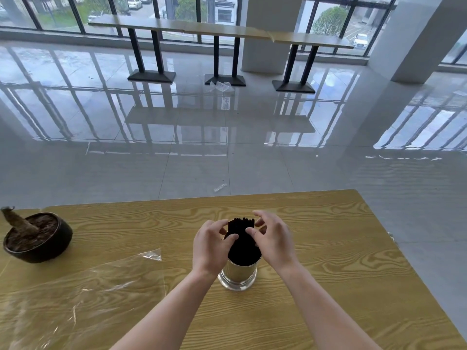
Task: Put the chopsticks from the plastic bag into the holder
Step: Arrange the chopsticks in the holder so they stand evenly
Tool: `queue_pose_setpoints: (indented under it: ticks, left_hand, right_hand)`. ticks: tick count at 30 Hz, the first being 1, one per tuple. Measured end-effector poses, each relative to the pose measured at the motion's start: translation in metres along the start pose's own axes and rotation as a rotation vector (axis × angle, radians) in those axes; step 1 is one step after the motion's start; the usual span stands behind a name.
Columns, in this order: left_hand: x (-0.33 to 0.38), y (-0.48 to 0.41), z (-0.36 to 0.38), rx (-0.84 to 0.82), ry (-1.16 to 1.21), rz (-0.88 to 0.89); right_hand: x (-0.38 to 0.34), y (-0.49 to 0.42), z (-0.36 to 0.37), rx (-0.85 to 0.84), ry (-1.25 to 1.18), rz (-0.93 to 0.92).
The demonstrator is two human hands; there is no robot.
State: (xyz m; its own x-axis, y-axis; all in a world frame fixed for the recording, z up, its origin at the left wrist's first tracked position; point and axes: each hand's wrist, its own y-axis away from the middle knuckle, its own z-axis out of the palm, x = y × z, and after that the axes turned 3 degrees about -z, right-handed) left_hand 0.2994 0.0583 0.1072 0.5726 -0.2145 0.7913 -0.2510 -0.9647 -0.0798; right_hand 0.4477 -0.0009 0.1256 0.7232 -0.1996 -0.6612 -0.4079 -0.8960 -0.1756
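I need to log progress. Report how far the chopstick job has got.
Nearly finished. Done: the black chopsticks stand in the metal holder, and the plastic bag lies flat on the table. In hand: left hand and right hand are bunching the bundle. Left: letting go.

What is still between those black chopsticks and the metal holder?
Nothing visible. The black chopsticks already stand in the metal holder, with the left hand and right hand touching the bundle from either side. The clear plastic bag lies apart, to the left.
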Motion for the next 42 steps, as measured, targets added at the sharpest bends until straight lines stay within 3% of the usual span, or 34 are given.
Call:
queue_pose_setpoints:
  ticks: [11, 16, 26, 34, 42]
  left_hand:
    - [-0.002, -0.003, 0.003, 0.005, -0.061, 0.103]
    - [-0.006, -0.006, 0.003, -0.009, -0.037, 0.084]
    - [-0.005, -0.007, 0.004, -0.048, 0.051, 0.014]
    - [-0.001, -0.013, -0.001, -0.124, 0.143, -0.053]
    - [-0.004, -0.009, 0.0, -0.116, 0.103, -0.045]
  right_hand:
    - [-0.004, 0.0, 0.006, -0.059, 0.143, -0.124]
    - [-0.004, -0.007, 0.007, -0.067, 0.091, -0.041]
    - [-0.007, -0.023, 0.004, -0.243, 0.073, 0.007]
    - [-0.009, -0.031, -0.002, -0.357, -0.099, 0.061]
    - [0.002, -0.02, 0.005, -0.215, -0.087, 0.066]
